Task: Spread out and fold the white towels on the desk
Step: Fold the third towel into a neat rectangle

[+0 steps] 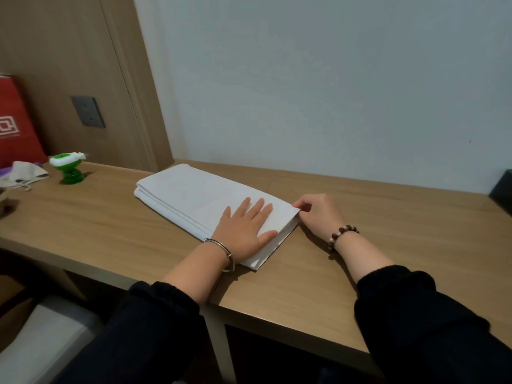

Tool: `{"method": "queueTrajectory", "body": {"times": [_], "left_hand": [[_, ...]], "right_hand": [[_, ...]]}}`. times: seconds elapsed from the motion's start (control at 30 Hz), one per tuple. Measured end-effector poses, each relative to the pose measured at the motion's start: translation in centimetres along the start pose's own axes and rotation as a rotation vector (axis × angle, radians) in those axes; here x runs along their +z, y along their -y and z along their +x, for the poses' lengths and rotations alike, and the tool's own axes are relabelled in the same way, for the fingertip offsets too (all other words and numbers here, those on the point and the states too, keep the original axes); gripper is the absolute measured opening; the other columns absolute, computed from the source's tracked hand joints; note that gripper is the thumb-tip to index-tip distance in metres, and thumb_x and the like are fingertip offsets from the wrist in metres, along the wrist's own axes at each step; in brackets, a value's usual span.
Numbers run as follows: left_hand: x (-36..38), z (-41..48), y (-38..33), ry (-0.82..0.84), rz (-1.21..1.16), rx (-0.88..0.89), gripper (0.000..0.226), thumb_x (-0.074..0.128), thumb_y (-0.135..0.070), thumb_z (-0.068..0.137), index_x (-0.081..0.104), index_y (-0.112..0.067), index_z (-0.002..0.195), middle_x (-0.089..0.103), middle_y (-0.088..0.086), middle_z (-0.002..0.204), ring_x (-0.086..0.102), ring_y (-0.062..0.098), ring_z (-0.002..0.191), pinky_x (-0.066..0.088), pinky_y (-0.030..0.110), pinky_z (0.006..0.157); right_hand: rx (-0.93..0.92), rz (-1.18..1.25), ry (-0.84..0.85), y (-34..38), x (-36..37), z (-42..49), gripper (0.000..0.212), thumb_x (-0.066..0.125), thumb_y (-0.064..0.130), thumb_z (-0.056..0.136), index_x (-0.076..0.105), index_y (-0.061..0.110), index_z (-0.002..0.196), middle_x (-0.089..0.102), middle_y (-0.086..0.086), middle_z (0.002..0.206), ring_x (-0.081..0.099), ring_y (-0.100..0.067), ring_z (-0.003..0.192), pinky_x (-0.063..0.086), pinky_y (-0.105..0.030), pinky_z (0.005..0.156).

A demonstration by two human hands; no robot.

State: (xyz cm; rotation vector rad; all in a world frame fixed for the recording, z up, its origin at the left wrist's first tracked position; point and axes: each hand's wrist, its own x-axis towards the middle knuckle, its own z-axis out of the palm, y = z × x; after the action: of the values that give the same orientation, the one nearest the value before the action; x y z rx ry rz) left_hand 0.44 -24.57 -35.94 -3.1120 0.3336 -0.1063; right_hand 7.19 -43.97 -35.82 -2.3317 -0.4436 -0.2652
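Found folded white towel (194, 195) on desk (374, 239), pinned flat under spread left hand (243, 228), apparently to steady the layers, and pinched at one end corner by right hand (318, 212), likely to square edges.

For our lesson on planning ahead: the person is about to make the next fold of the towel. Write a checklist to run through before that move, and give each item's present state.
1. Left hand lies flat on the towel, pinning it: ok.
2. Right hand pinches the towel's far right corner: ok.
3. Towel lies wholly on the desk: ok.
4. Layer edges lined up all along: cannot tell.
5. Green object stands apart from the towel: ok.
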Motion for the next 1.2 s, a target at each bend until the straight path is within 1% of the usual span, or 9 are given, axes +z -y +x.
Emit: {"method": "queueTrajectory", "body": {"times": [0.3, 0.4, 0.5, 0.67, 0.83, 0.97, 1.07, 1.13, 1.2], "left_hand": [[-0.2, 0.2, -1.2, 0.107, 0.016, -0.07, 0.09, 0.028, -0.077, 0.081, -0.005, -0.029, 0.15, -0.009, -0.007, 0.159, -0.005, 0.022, 0.146, 0.004, 0.057, 0.112], [-0.3, 0.1, -1.3, 0.096, 0.018, -0.076, 0.091, 0.03, -0.076, 0.082, -0.004, -0.025, 0.15, -0.008, -0.005, 0.159, -0.004, 0.023, 0.146, 0.005, 0.057, 0.113], [-0.3, 0.1, -1.4, 0.091, 0.011, -0.079, 0.093, 0.03, -0.075, 0.083, -0.004, -0.022, 0.151, -0.008, -0.004, 0.159, -0.005, 0.022, 0.146, 0.004, 0.056, 0.113], [-0.1, -0.2, -1.3, 0.068, -0.005, -0.084, 0.092, 0.024, -0.075, 0.084, -0.001, -0.017, 0.151, -0.007, -0.002, 0.159, -0.007, 0.021, 0.145, 0.002, 0.056, 0.114], [0.0, -0.2, 1.9, 0.069, -0.111, -0.009, 0.064, 0.017, -0.054, 0.097, 0.007, -0.022, 0.151, -0.001, -0.007, 0.159, -0.001, 0.015, 0.146, 0.004, 0.047, 0.115], [0.8, -1.9, 7.0, -0.052, -0.097, -0.169, 0.054, 0.021, -0.039, 0.1, 0.013, -0.022, 0.151, 0.006, -0.002, 0.159, 0.003, 0.015, 0.146, 0.005, 0.04, 0.116], [1.5, -2.4, 6.5, -0.108, -0.101, -0.197, 0.055, 0.02, -0.038, 0.1, 0.014, -0.018, 0.151, 0.009, 0.002, 0.159, 0.005, 0.018, 0.146, 0.006, 0.04, 0.116], [1.6, -2.2, 5.2, -0.123, -0.12, -0.221, 0.056, 0.021, -0.038, 0.099, 0.013, -0.016, 0.151, 0.01, 0.004, 0.159, 0.006, 0.019, 0.145, 0.005, 0.04, 0.116], [1.5, -2.1, 3.8, -0.139, -0.135, -0.257, 0.057, 0.022, -0.038, 0.099, 0.014, -0.014, 0.15, 0.011, 0.005, 0.158, 0.008, 0.02, 0.145, 0.007, 0.04, 0.116]], "right_hand": [[0.153, 0.087, 0.154, -0.6, -0.8, 1.5, 0.03, 0.051, 0.003, 0.091, 0.067, 0.026, 0.081, 0.065, 0.008, 0.084, 0.059, -0.004, 0.076, 0.04, -0.012, 0.057], [0.283, 0.141, 0.232, 0.5, -0.4, 2.8, 0.028, 0.04, 0.023, 0.099, 0.068, 0.019, 0.097, 0.064, 0.001, 0.094, 0.056, -0.01, 0.078, 0.038, -0.019, 0.057], [0.365, 0.04, 0.258, 2.3, 1.5, 3.8, 0.05, 0.032, 0.048, 0.097, 0.055, 0.012, 0.072, 0.053, -0.003, 0.071, 0.045, -0.018, 0.061, 0.031, -0.027, 0.054], [0.324, -0.126, 0.223, 1.8, 2.8, 4.1, 0.056, 0.04, 0.055, 0.092, 0.044, 0.015, 0.054, 0.045, 0.001, 0.053, 0.041, -0.017, 0.049, 0.032, -0.027, 0.051], [0.305, -0.144, 0.183, 1.6, 2.9, 4.2, 0.059, 0.044, 0.053, 0.092, 0.037, 0.014, 0.049, 0.039, 0.0, 0.048, 0.038, -0.019, 0.047, 0.028, -0.029, 0.049], [0.315, -0.138, 0.15, 1.6, 3.0, 4.0, 0.061, 0.045, 0.052, 0.092, 0.032, 0.014, 0.047, 0.035, 0.0, 0.046, 0.036, -0.021, 0.046, 0.029, -0.029, 0.053], [0.262, -0.386, -0.009, 2.5, 2.8, 3.2, 0.052, 0.042, 0.048, 0.095, 0.049, 0.01, 0.06, 0.055, -0.006, 0.065, 0.057, -0.026, 0.072, 0.039, -0.035, 0.07], [0.131, -0.56, -0.178, 4.0, 2.6, 2.9, 0.034, 0.041, 0.039, 0.097, 0.059, 0.012, 0.087, 0.06, -0.008, 0.097, 0.052, -0.028, 0.1, 0.038, -0.038, 0.084], [0.035, -0.56, -0.204, 5.8, 2.9, 2.5, 0.028, 0.039, 0.031, 0.097, 0.057, 0.013, 0.106, 0.058, -0.009, 0.112, 0.049, -0.028, 0.107, 0.038, -0.038, 0.086]]}}
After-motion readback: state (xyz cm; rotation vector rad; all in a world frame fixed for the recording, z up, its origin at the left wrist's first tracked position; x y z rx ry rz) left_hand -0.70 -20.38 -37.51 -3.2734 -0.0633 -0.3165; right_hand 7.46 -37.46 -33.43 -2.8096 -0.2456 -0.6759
